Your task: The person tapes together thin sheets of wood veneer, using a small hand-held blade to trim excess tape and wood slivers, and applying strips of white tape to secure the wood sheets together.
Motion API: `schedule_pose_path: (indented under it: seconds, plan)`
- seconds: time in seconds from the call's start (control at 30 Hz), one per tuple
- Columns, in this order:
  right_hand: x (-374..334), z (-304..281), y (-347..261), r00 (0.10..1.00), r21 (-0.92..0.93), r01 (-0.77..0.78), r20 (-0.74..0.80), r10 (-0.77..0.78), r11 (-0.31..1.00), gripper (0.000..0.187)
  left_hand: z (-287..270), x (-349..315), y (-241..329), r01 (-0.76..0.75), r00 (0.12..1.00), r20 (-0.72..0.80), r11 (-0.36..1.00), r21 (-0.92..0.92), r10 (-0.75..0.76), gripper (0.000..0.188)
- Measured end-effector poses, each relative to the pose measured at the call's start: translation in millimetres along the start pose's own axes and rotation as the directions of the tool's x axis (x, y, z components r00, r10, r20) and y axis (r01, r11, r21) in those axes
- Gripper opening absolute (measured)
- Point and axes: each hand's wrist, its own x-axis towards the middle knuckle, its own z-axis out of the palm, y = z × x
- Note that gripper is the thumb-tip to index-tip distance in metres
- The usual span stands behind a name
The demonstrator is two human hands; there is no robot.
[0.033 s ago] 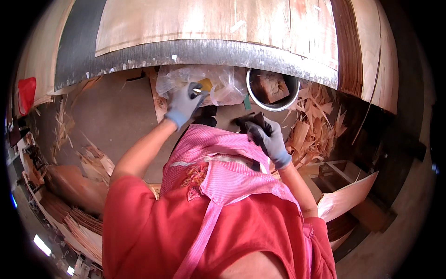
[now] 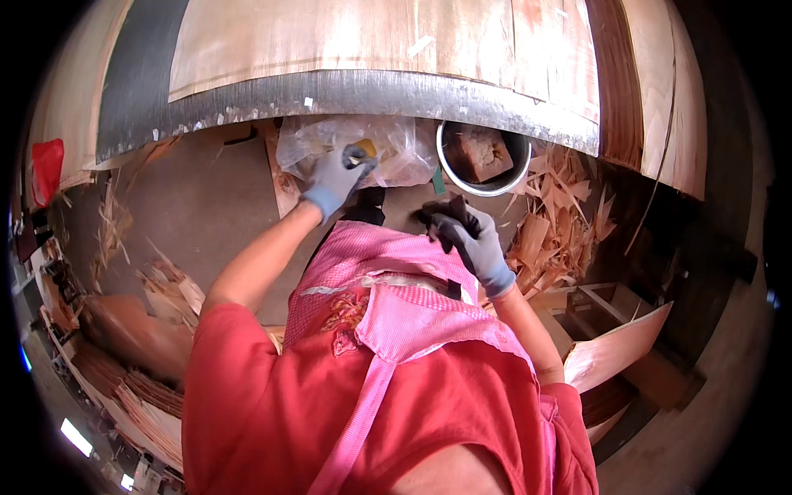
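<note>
My left hand point(image 2: 337, 177), in a grey glove with dark fingertips, is over a clear plastic bag point(image 2: 400, 148) below the bench edge. Its fingers are curled together beside a small yellow piece point(image 2: 365, 148); what they pinch, if anything, is too small to make out. My right hand point(image 2: 470, 239), gloved the same way, is closed around a dark brown, flat-looking object point(image 2: 450, 208) in front of the pink apron point(image 2: 429, 330). The fingers partly cover that object, so its kind does not show.
A bench with a dark metal edge point(image 2: 355, 91) carries thin wood sheets point(image 2: 355, 37). Below it stands a round metal-rimmed bucket point(image 2: 485, 191) with a brownish block point(image 2: 488, 157) inside. Torn veneer scraps point(image 2: 549, 227) are heaped at the right, by a wooden crate point(image 2: 615, 351). A red bag point(image 2: 47, 169) hangs at far left.
My left hand has shifted slightly right over the plastic bag, covering more of the yellow piece. My right hand has barely moved and keeps its hold on the dark object.
</note>
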Motion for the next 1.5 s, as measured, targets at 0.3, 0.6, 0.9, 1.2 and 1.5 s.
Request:
schedule_pose_path:
  seconds: [0.3,0.6,0.9,1.2,1.5]
  plan:
    - [23,-3,10,0.991,0.153,-0.116,-0.054,0.125,0.981,0.015,-40,14,71,0.152,0.987,0.071,0.670,-0.727,-0.148,0.012]
    - [86,40,24,1.000,0.284,0.013,0.024,-0.021,0.959,0.027,-60,4,55,0.046,0.999,0.017,0.840,-0.540,-0.044,0.019]
    - [101,25,50,0.974,0.219,-0.222,0.006,0.226,0.950,0.029,-62,-73,64,0.279,0.940,0.341,0.518,-0.809,0.026,0.027]
    - [59,32,-46,0.935,0.418,-0.347,0.222,0.276,0.840,0.035,-53,-86,50,0.550,0.758,0.650,0.490,-0.677,0.048,0.028]
    - [42,-16,-90,0.991,0.271,-0.081,0.123,0.049,0.959,0.032,-73,-20,94,-0.325,0.940,-0.106,0.946,0.005,0.324,0.055]
